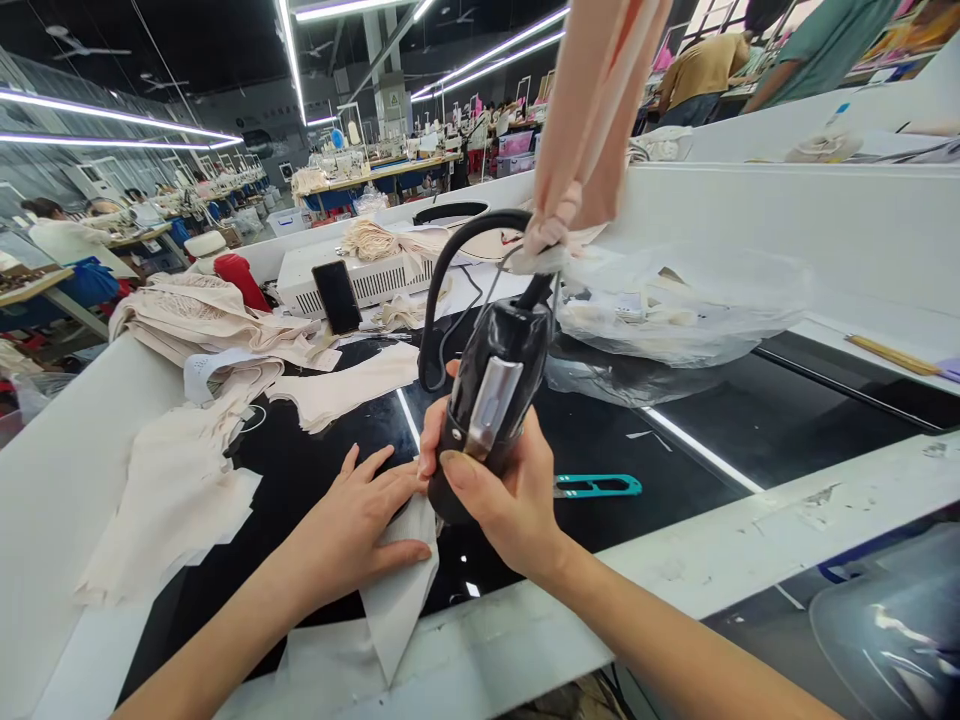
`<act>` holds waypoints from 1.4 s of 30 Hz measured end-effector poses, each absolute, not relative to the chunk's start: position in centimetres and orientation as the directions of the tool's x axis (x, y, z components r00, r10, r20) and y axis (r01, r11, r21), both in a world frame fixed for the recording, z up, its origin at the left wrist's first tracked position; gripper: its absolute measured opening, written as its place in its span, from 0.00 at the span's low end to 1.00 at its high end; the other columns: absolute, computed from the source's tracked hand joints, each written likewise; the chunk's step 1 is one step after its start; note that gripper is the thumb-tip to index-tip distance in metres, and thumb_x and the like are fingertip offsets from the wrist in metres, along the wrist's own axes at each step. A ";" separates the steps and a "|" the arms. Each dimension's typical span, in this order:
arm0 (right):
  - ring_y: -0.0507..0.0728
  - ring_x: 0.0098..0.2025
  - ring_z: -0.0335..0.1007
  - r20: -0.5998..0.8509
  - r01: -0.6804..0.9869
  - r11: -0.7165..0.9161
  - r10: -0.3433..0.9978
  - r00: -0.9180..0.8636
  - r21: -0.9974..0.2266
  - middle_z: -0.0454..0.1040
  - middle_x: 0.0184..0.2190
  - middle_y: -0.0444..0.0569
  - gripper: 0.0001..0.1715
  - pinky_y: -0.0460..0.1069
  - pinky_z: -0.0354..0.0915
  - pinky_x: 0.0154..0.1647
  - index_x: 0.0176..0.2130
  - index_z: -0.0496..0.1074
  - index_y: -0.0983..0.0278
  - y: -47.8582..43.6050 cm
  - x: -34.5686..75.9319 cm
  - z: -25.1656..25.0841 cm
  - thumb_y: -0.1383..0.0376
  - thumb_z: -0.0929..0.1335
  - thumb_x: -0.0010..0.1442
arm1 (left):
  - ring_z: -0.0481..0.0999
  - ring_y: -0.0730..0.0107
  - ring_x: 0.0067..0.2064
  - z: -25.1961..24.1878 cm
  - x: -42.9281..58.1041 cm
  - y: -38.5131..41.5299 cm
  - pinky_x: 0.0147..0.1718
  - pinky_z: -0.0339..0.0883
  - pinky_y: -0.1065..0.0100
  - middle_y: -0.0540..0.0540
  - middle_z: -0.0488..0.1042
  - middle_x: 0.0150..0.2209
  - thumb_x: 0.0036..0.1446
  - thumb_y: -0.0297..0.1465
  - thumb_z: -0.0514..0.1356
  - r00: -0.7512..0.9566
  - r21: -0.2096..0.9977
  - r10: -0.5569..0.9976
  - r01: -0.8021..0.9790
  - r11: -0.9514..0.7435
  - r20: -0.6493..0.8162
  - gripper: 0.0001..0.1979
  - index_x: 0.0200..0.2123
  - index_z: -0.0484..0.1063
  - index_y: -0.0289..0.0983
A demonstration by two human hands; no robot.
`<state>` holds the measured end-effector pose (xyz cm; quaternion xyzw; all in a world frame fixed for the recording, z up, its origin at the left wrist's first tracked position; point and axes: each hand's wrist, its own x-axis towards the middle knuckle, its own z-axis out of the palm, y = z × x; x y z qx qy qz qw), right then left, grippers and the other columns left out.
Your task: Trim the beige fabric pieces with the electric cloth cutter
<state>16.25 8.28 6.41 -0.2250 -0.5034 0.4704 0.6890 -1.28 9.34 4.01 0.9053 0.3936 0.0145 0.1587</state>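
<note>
My right hand [517, 500] is wrapped round a black corded hand tool [491, 390] with a silver lever on its front. Its thick cord arches over to the left, and a strip of pale pink cloth [585, 110] is knotted at its top. The tool's lower end meets a pale fabric piece [397, 600], where the exact contact is hidden. My left hand [367, 520] lies flat on that fabric with its fingers spread, the fingertips close to the tool. Turquoise thread snips [600, 486] lie just right of my right hand.
Stacked pale fabric pieces [165, 490] cover the left side. Farther back are a phone [337, 297], a white vented box [300, 285], a red cone [244, 283] and a clear plastic bag [697, 300]. A raised white rim [720, 570] borders the black worktop. People work at distant tables.
</note>
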 end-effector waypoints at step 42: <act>0.52 0.27 0.67 0.489 -0.365 0.477 0.870 0.066 -0.799 0.70 0.31 0.41 0.16 0.50 0.69 0.29 0.40 0.63 0.58 8.3 16.6 7.0 0.60 0.73 0.57 | 0.71 0.53 0.58 3.5 -1.6 6.6 0.60 0.65 0.44 0.40 0.71 0.57 0.67 0.31 0.60 0.648 0.170 0.719 0.701 -0.692 0.252 0.16 0.56 0.66 0.39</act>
